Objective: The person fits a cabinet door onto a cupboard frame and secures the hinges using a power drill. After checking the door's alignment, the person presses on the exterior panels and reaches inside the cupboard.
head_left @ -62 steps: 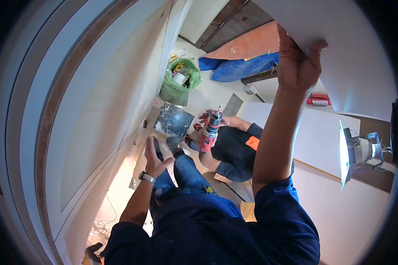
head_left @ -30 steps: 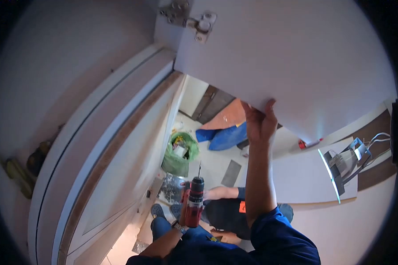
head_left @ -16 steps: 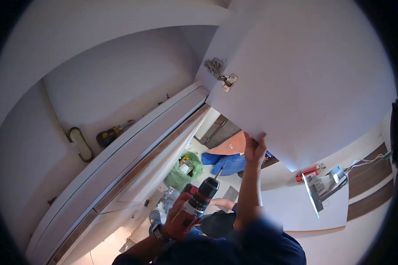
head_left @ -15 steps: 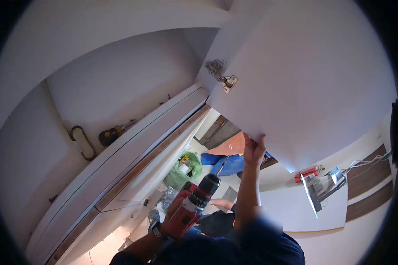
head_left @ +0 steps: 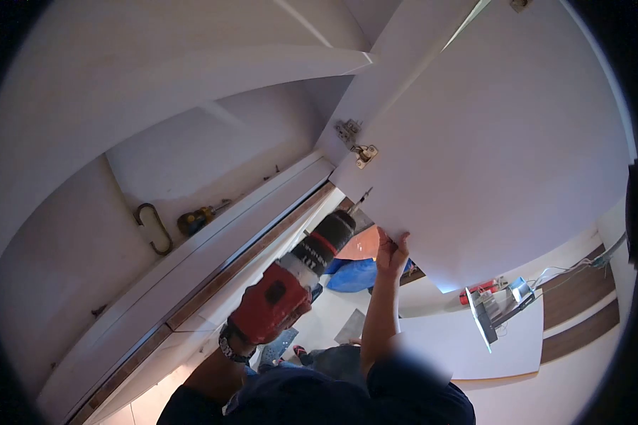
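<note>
Left hand (head_left: pixel 242 333): clenched round the drill (head_left: pixel 290 283) grip, watch at the wrist, tool angled up and away.
Right hand (head_left: pixel 391 249): grasping the lower edge of the door (head_left: pixel 489 156), fingers and thumb pinching the panel.
Drill: red body, black chuck, bit (head_left: pixel 364 198) just below the hinge (head_left: pixel 358 146); contact not seen, screw heads too small to tell.
Hinge: metal, at the door's inner edge, meeting the cabinet side.
Door: white, swung open overhead, steadied at its corner.
Doing it well: probably best to keep the door dead steady, seat the bit square in the screw head before the trigger, push along the screw's line, run slow.
Shelf (head_left: pixel 213 234): screwdriver (head_left: pixel 198 218) and metal loop (head_left: pixel 152 227) lying inside, near each other.
Floor, well below: another person (head_left: pixel 326 358), lamp (head_left: pixel 485 315) off to the right.
</note>
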Tool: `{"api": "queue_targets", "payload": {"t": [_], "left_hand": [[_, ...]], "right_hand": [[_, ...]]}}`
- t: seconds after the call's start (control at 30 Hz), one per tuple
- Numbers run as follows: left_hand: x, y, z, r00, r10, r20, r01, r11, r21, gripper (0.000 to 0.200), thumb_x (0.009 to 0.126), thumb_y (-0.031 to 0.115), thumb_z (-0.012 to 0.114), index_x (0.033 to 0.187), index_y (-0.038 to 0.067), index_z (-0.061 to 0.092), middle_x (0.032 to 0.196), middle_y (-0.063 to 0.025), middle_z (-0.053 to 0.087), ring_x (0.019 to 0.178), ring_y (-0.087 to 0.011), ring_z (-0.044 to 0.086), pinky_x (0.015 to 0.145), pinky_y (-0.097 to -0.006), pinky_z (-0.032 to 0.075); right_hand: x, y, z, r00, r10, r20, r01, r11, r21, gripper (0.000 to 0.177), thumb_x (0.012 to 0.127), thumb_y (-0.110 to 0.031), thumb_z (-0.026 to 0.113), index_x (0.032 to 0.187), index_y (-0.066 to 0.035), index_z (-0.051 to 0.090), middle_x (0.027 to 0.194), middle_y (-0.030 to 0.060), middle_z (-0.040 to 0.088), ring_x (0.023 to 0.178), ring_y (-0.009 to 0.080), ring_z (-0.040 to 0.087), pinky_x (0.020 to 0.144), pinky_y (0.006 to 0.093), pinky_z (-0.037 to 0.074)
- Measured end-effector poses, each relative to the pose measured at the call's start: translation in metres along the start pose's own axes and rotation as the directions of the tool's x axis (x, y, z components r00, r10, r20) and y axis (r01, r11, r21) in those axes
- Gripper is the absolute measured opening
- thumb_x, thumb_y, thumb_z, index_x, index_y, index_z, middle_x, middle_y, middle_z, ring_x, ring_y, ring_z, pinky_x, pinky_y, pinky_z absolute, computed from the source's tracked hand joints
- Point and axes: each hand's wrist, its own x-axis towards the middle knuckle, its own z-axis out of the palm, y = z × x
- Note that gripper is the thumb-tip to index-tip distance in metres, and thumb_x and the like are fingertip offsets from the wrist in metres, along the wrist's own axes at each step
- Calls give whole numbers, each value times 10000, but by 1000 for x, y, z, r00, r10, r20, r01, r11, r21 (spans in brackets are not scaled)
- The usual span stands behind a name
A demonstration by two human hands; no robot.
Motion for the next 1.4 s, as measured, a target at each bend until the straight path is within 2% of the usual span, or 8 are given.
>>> {"api": "queue_targets", "payload": {"t": [0.1, 0.23, 0.27, 0.37, 0.57, 0.7, 1.23, 1.4], "left_hand": [[7, -5, 10, 960, -270, -73, 210, 867, -452, 375, 810, 361, 745, 1046, 104, 607, 957, -32, 638, 844, -177, 632, 671, -330, 506], [5, -24, 20, 916, -388, 104, 377, 744, -551, 298, 865, 231, 702, 1099, 85, 591, 973, -61, 657, 857, -168, 643, 733, -328, 518], [9, -28, 25, 929, -364, 72, 329, 718, -613, 308, 866, 223, 702, 1105, 70, 584, 968, -58, 653, 853, -153, 636, 708, -308, 518], [18, -25, 24, 921, -389, 27, 328, 734, -594, 325, 861, 214, 710, 1111, 58, 573, 962, -50, 649, 849, -144, 632, 691, -289, 517], [56, -16, 20, 815, -573, 88, 469, 563, -681, 256, 860, 205, 713, 1030, 64, 585, 803, 1, 608, 669, -74, 564, 580, -257, 468], [81, -21, 33, 802, -594, 71, 415, 467, -781, 153, 869, 187, 673, 813, 81, 578, 614, 2, 546, 553, -97, 531, 528, -278, 428], [119, -40, 54, 748, -651, 127, 441, 345, -829, 201, 836, 207, 724, 850, 87, 562, 640, 20, 524, 494, -72, 483, 464, -225, 397], [122, -49, 62, 765, -627, 144, 423, 321, -847, 195, 842, 225, 713, 874, 102, 566, 639, 17, 535, 523, -88, 517, 495, -253, 431]], "right_hand": [[-3, -1, 5, 999, 9, -48, -8, 1000, 27, 537, 874, -132, 647, 1351, -91, 404, 1325, 153, 481, 1184, 353, 523, 952, 560, 493], [0, -3, 2, 1000, -9, -25, 10, 1000, 10, 545, 871, -121, 654, 1350, -72, 399, 1331, 161, 476, 1185, 355, 522, 953, 571, 492], [-1, -3, 4, 999, -14, -31, 14, 1000, -3, 555, 864, -128, 666, 1347, -65, 400, 1331, 164, 479, 1192, 357, 516, 950, 572, 493], [0, -4, 9, 999, -15, -29, 15, 1000, -1, 535, 876, -113, 644, 1349, -65, 398, 1325, 170, 485, 1176, 355, 533, 938, 565, 506], [0, -3, 10, 999, -20, -30, 20, 1000, -5, 501, 897, -119, 614, 1347, -67, 401, 1323, 172, 491, 1159, 351, 553, 935, 564, 509], [1, -3, 3, 999, -13, -35, 13, 1000, -11, 486, 902, -121, 608, 1344, -69, 412, 1325, 160, 498, 1163, 340, 553, 944, 566, 500], [1, -4, -2, 998, 12, -59, -10, 999, 39, 483, 903, -136, 611, 1338, -61, 416, 1315, 166, 515, 1163, 353, 553, 941, 569, 499], [2, -3, -1, 998, 20, -64, -17, 999, 48, 494, 907, -142, 606, 1350, -68, 402, 1331, 162, 498, 1187, 351, 533, 939, 568, 501]]}}
